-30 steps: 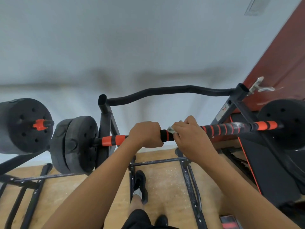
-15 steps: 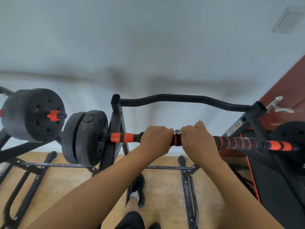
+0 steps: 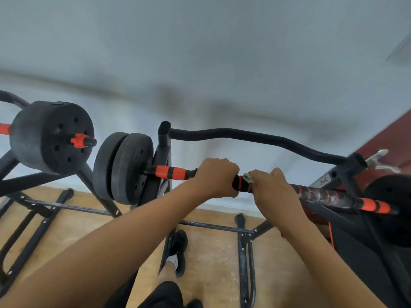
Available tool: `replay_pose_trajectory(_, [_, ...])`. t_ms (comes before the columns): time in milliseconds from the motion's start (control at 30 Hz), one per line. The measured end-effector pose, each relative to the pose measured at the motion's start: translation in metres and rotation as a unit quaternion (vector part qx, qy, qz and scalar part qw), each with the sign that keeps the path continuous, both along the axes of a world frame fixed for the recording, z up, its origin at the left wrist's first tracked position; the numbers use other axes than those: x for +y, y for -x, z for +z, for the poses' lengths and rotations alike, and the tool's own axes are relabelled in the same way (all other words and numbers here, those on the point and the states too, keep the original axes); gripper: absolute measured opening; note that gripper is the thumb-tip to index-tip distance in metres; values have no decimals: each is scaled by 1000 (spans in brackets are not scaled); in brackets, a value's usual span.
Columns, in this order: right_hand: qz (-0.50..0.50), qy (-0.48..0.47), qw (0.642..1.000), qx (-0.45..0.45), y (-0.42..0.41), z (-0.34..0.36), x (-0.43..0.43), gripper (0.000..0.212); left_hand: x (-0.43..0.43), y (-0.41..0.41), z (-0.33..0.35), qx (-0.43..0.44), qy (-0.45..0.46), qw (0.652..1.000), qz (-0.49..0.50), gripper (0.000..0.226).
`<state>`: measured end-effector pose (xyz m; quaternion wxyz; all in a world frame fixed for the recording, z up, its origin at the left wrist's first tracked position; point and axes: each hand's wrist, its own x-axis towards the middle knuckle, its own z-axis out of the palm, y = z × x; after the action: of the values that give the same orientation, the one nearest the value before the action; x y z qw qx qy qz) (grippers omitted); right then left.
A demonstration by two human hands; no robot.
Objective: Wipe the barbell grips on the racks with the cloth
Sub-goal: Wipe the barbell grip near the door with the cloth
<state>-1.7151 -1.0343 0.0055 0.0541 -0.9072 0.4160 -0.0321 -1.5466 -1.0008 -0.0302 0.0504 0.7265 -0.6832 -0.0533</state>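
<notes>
A barbell with an orange-and-black striped grip lies across a black rack. My left hand grips the bar left of its middle. Just to the right, my right hand is wrapped round the bar with a small pale cloth pinched under its fingers; only a corner of the cloth shows. The striped grip continues right of my right hand to a black plate. Two black plates sit on the bar's left end.
A second barbell with a black plate rests on another rack at the left. A curved black rack bar runs behind the barbell. Black floor frames cross the wooden floor around my foot. A red panel stands at the right.
The view has swung slightly left and the bar now slopes down to the right. Both hands keep their hold on the bar; more of the cloth's corner peeks out beside my right hand.
</notes>
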Motion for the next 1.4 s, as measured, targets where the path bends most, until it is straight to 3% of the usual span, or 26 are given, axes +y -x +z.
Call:
replay_pose_trajectory(100, [-24, -1, 999, -28, -12, 0, -5, 23, 10, 15, -20, -80, 110, 991, 8, 18])
replay_pose_trajectory(233, [-43, 49, 994, -85, -12, -16, 7, 22, -8, 9, -11, -72, 22, 996, 40, 14])
replay_pose_trajectory(367, [-43, 65, 997, -4, -10, -20, 13, 39, -33, -1, 8, 57, -159, 985, 28, 25])
replay_pose_trajectory(467, [-41, 53, 997, 38, -9, -8, 19, 55, -48, -14, 14, 221, -283, 933, 29, 23])
replay_pose_trajectory(533, [-24, 49, 997, 51, -1, -2, 24, 59, -53, -19, 12, 256, -303, 917, 32, 20])
replay_pose_trajectory(633, [8, 46, 999, -3, 18, -2, 36, 50, -58, -24, 6, 266, -306, 913, 32, 25])
replay_pose_trajectory(767, [-58, 7, 993, -107, 37, -7, 21, 19, -60, -26, 7, 270, -313, 910, 30, 31])
replay_pose_trajectory(867, [-55, -15, 989, -139, 30, -9, 0, 12, -61, -26, 9, 268, -321, 908, 32, 33])
replay_pose_trajectory(1200, [-42, 63, 992, -99, 0, -17, -34, 14, -57, -24, 6, 233, -271, 933, 42, 28])
replay_pose_trajectory(1400, [-63, 23, 995, -75, -19, -9, -53, 11, -49, -17, 8, 142, -227, 963, 42, 27])
